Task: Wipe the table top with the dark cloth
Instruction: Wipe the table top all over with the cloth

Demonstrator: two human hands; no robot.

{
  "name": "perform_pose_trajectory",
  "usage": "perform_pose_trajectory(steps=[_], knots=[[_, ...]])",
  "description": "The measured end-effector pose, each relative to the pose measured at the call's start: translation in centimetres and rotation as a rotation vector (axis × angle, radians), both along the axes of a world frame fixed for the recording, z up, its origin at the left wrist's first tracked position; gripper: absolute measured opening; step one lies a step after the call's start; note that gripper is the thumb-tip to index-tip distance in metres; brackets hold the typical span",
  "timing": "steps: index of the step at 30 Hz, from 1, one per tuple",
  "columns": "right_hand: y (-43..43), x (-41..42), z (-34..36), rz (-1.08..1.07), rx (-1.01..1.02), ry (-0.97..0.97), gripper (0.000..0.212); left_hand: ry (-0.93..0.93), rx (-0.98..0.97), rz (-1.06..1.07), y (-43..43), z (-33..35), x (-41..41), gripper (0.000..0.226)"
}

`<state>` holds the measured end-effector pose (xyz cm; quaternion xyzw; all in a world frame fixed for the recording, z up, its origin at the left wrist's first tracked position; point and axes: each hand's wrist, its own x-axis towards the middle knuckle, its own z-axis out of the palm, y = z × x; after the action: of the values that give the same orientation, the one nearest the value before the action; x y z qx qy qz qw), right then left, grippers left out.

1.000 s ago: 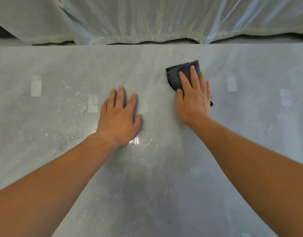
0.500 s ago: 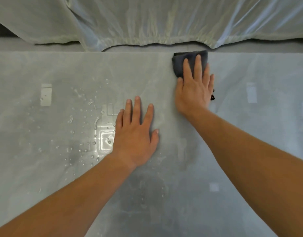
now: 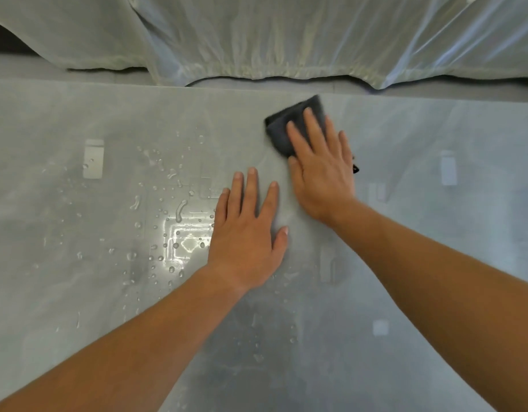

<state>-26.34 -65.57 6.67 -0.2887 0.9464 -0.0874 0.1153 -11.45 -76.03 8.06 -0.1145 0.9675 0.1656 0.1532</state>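
Table (image 3: pixel 435 263): the right part looks dry, but the left-centre carries unwiped water drops (image 3: pixel 173 203). Vs 0.5 s ago, your right hand (image 3: pixel 322 176) has come back off the far edge & angled left, w/ motion blur. The stroke seems to be turning toward the wet patch, so you're approx mid-job. It lies flat, fingers straight, pressing the dark cloth (image 3: pixel 282 135). Left hand (image 3: pixel 245 233) is flat, fingers spread, holding nothing, just right of the drops. Cloth: charcoal folded pad, far-centre, mostly under your fingers, one corner near the far edge.
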Motion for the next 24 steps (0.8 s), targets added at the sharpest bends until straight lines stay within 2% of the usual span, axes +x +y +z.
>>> perform_pose_trajectory(steps=[2, 4, 8, 10, 11, 15, 17, 21, 24], knots=[[1.3, -0.1, 0.2, 0.177, 0.027, -0.019, 0.056, 0.038, 0.008, 0.014, -0.1, 0.1, 0.3, 0.074], [1.5, -1.8, 0.2, 0.170, 0.036, -0.026, 0.056, 0.073, 0.024, 0.028, 0.0, 0.4, 0.8, 0.072], [-2.0, -3.0, 0.3, -0.251, -0.020, -0.045, 0.055, 0.096, 0.049, 0.042, 0.3, 0.8, 2.1, 0.065], [-3.7, -1.7, 0.3, -0.317, -0.025, -0.045, 0.055, 0.087, 0.041, 0.036, 0.5, 0.8, 2.8, 0.064], [-3.9, -0.7, 0.3, -0.266, -0.028, -0.043, 0.055, 0.082, 0.025, 0.030, 0.5, 0.7, 3.2, 0.064], [-0.4, 0.8, 0.4, 0.170, 0.000, -0.030, 0.055, 0.064, -0.033, 0.019, 0.5, 0.7, 4.5, 0.065], [1.1, -0.6, 0.3, 0.148, -0.020, -0.057, 0.054, 0.061, -0.042, 0.004, 0.4, 0.5, 5.0, 0.066], [0.7, -0.1, 0.4, -0.157, -0.053, -0.060, 0.054, 0.025, -0.066, -0.020, 0.1, 0.4, 5.7, 0.069], [1.3, 3.8, 0.2, -0.036, -0.021, -0.035, 0.054, 0.018, -0.051, -0.006, 0.2, 0.5, 5.6, 0.069]])
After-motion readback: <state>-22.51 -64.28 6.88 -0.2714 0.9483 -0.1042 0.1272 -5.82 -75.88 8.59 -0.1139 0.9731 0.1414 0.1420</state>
